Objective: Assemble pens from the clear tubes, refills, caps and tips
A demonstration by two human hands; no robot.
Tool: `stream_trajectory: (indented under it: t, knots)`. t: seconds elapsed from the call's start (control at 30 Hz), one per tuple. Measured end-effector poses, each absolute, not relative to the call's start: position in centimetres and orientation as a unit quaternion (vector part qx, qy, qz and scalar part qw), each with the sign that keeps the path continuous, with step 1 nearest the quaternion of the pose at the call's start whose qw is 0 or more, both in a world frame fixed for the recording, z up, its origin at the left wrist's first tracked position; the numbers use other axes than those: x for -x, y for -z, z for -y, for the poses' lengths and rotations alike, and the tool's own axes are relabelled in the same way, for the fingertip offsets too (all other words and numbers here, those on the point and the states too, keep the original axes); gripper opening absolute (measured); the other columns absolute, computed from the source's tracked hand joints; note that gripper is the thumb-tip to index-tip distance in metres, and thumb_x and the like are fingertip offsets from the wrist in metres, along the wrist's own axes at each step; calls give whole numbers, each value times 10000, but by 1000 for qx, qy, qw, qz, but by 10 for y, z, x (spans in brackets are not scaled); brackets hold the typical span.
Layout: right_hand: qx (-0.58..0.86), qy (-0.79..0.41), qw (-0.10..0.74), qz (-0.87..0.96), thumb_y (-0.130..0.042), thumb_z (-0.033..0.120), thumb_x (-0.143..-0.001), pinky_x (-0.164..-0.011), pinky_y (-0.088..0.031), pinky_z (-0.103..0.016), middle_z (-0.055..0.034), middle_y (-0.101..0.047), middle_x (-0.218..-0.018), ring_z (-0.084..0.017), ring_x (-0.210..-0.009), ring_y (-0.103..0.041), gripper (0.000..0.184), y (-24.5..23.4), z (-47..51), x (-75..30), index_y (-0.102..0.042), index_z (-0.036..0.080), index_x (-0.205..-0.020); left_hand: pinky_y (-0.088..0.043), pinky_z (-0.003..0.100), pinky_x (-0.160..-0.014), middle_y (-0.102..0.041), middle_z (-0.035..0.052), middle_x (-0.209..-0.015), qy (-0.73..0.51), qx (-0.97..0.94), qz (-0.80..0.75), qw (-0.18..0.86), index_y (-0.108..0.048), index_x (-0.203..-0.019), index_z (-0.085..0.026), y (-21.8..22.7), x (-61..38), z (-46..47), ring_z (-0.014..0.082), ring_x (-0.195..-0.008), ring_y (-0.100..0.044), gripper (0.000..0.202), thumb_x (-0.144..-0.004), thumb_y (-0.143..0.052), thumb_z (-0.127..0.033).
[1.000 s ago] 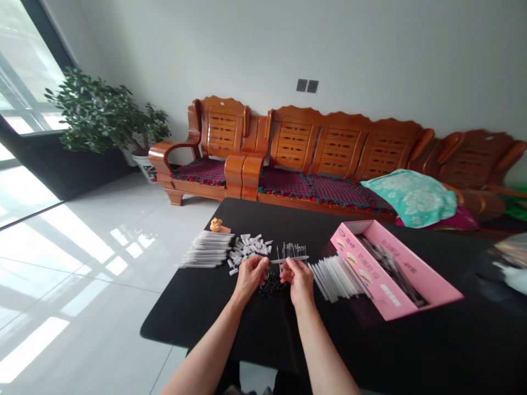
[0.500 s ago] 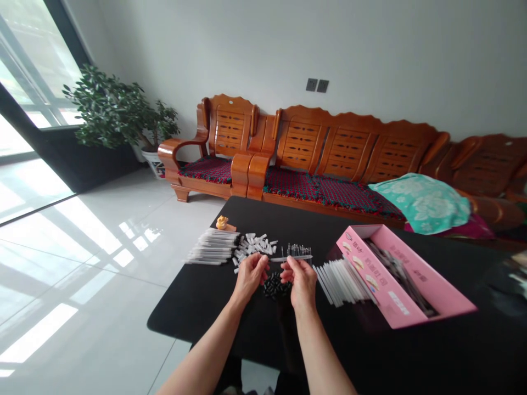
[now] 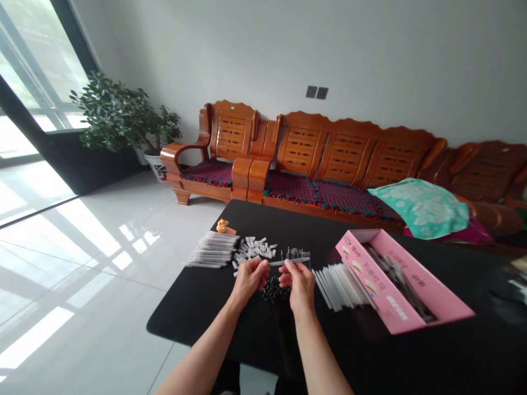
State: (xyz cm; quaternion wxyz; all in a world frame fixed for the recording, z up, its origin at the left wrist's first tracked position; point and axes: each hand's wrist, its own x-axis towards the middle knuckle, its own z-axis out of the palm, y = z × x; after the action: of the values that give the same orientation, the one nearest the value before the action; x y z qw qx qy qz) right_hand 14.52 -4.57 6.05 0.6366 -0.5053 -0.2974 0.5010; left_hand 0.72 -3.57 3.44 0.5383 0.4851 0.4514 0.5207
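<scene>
Above the table I hold a slim whitish pen barrel [image 3: 276,264] nearly level between both hands. My left hand [image 3: 250,276] is closed in a pinch at its left end; whether a small part is also in those fingers I cannot tell. My right hand [image 3: 300,281] grips the barrel farther along, and its right end sticks out past the fingers. Below and between my hands lies a heap of small black plugs [image 3: 274,288]. Small white caps [image 3: 255,248] are scattered just beyond my left hand. Thin pen refills with metal tips [image 3: 298,253] stand out behind my right hand.
Left on the black table [image 3: 193,312] lies a stack of white pens [image 3: 212,249], near a small orange figurine [image 3: 223,225]. To the right are more translucent barrels [image 3: 341,285] and a pink box [image 3: 387,291] holding dark thin pieces. A wooden sofa [image 3: 304,148] stands behind.
Both hands stay closed around the pen barrel in nearly the same place. The barrel tilts slightly more, its right end a bit higher. The camera view has shifted slightly.
</scene>
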Motion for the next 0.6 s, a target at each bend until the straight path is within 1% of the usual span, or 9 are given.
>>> stream_trajectory:
  t: [0.07, 0.1, 0.23, 0.3, 0.37, 0.43, 0.5, 0.53, 0.6]
  knots:
    - [507, -503, 632, 300, -778, 433, -662, -317, -434, -190, -32, -681, -580, -110, -382, -565, 332, -61, 45, -145, -655, 127, -694, -320, 154, -302, -583, 5, -557, -515, -487, -464, 531, -611, -694, -119, -33, -7, 35, 71, -374, -476, 430, -808, -609, -534]
    - [507, -505, 631, 299, -777, 432, -663, -316, -433, -190, -32, -680, -578, -110, -381, -565, 330, -61, 45, -145, -654, 126, -693, -317, 153, -305, -577, 0, -543, -518, -487, -463, 529, -606, -682, -121, -34, -7, 35, 67, -370, -468, 419, -798, -628, -523]
    - [501, -515, 632, 291, -777, 428, -663, -314, -429, -188, -31, -674, -564, -111, -378, -565, 328, -61, 44, -147, -648, 126, -683, -411, 175, -383, -573, -12, -492, -537, -488, -431, 536, -603, -680, -128, -42, -6, 36, 82, -398, -501, 347, -727, -727, -448]
    - [499, -520, 632, 285, -783, 428, -654, -313, -430, -187, -32, -673, -561, -111, -377, -565, 333, -61, 44, -148, -647, 125, -679, -463, 195, -435, -603, -4, -523, -545, -484, -418, 542, -628, -739, -125, -46, -6, 38, 100, -443, -545, 327, -688, -765, -417]
    - [498, -520, 635, 278, -790, 429, -645, -312, -432, -187, -32, -673, -563, -111, -375, -566, 337, -61, 44, -149, -649, 125, -682, -484, 206, -453, -618, 4, -552, -547, -482, -418, 543, -645, -791, -121, -47, -6, 39, 112, -470, -568, 342, -691, -761, -427]
    - [498, -519, 637, 276, -793, 429, -641, -311, -432, -187, -31, -673, -561, -112, -374, -567, 338, -61, 45, -148, -649, 126, -682, -444, 192, -399, -611, 11, -557, -534, -479, -435, 543, -644, -772, -116, -45, -6, 40, 104, -440, -548, 379, -749, -692, -492]
    - [497, -521, 634, 280, -792, 428, -642, -312, -432, -187, -31, -674, -560, -112, -372, -568, 335, -60, 46, -148, -648, 129, -680, -360, 170, -330, -592, 12, -545, -515, -479, -457, 544, -627, -716, -116, -39, -6, 40, 84, -383, -497, 444, -800, -609, -552]
    - [498, -522, 632, 283, -791, 428, -642, -312, -432, -187, -31, -674, -559, -113, -371, -568, 333, -58, 46, -147, -648, 130, -679, -328, 164, -313, -588, 10, -546, -508, -481, -463, 544, -620, -702, -117, -36, -6, 40, 77, -368, -480, 461, -805, -595, -566]
    - [500, -525, 627, 285, -791, 427, -640, -308, -429, -189, -31, -672, -552, -116, -365, -567, 331, -55, 47, -148, -646, 131, -675, -304, 158, -307, -582, 2, -542, -504, -490, -463, 540, -608, -694, -123, -31, -5, 39, 69, -360, -464, 451, -790, -616, -564]
